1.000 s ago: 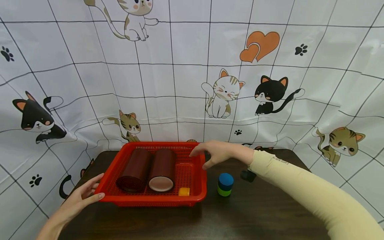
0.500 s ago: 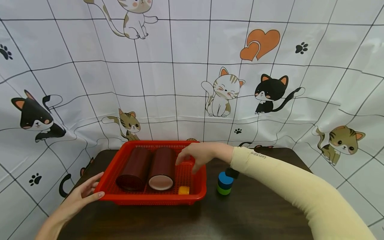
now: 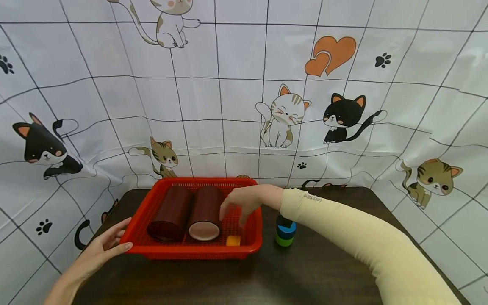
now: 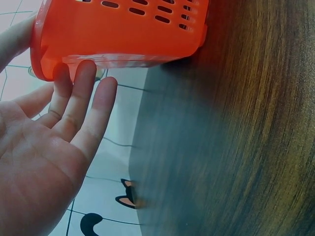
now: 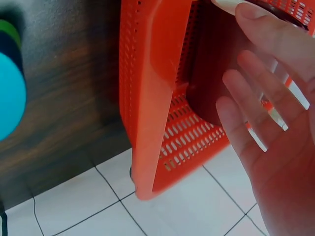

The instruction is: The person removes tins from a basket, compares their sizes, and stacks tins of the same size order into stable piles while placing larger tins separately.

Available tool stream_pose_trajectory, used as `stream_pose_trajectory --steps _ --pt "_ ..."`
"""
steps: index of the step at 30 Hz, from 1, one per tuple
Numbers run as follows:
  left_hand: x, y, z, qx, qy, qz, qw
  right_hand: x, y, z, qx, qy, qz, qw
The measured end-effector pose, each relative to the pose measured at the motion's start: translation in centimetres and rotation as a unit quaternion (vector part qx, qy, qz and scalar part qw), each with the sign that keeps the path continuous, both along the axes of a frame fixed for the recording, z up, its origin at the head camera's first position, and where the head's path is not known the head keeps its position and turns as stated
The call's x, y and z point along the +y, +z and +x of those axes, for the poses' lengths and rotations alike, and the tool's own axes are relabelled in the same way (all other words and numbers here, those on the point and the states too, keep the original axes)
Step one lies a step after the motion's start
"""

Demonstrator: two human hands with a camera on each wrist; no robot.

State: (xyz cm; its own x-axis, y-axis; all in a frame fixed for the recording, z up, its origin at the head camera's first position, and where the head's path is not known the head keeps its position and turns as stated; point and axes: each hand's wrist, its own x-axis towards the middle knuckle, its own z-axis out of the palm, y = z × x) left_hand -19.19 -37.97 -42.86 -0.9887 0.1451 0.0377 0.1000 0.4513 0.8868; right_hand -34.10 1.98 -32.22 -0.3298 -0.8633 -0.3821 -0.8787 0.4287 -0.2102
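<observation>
A red plastic basket point(image 3: 190, 251) with slotted walls stands on the dark table. My left hand point(image 3: 97, 250) grips its front left corner; in the left wrist view the fingers point(image 4: 81, 93) lie under the rim and the thumb over it. Inside lie two dark maroon cylinders side by side, a left one point(image 3: 171, 214) and a right one point(image 3: 207, 203) with a pale round end facing me. My right hand point(image 3: 244, 202) reaches over the basket's right side, fingers spread and bent downward beside the right cylinder, holding nothing. A small yellow-orange piece point(image 3: 233, 240) sits in the front right corner.
Right of the basket, a short round stack point(image 3: 285, 238) in blue, dark blue and green stands on the wood-grain table point(image 3: 324, 262), partly behind the right forearm. A white cloth point(image 3: 236, 106) with grid lines and cartoon cats hangs behind and at both sides.
My right hand has moved left from outside the basket's right rim to over its inside, and lower, close to the right cylinder. The left hand keeps its place at the corner.
</observation>
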Motion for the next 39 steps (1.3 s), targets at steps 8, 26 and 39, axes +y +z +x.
stream_pose_trajectory --steps 8,26,39 --pt "-0.1 -0.1 0.0 0.013 -0.001 0.0 0.9999 -1.1 -0.9 0.2 -0.011 -0.002 0.022 0.9997" --pt "-0.1 0.0 0.1 0.012 -0.004 0.001 0.9999 -2.7 -3.1 0.0 -0.034 0.001 0.075 0.9966" --pt "0.0 0.1 0.2 0.002 -0.001 -0.004 1.0 -3.2 -4.5 -0.3 -0.085 0.007 0.124 0.9886"
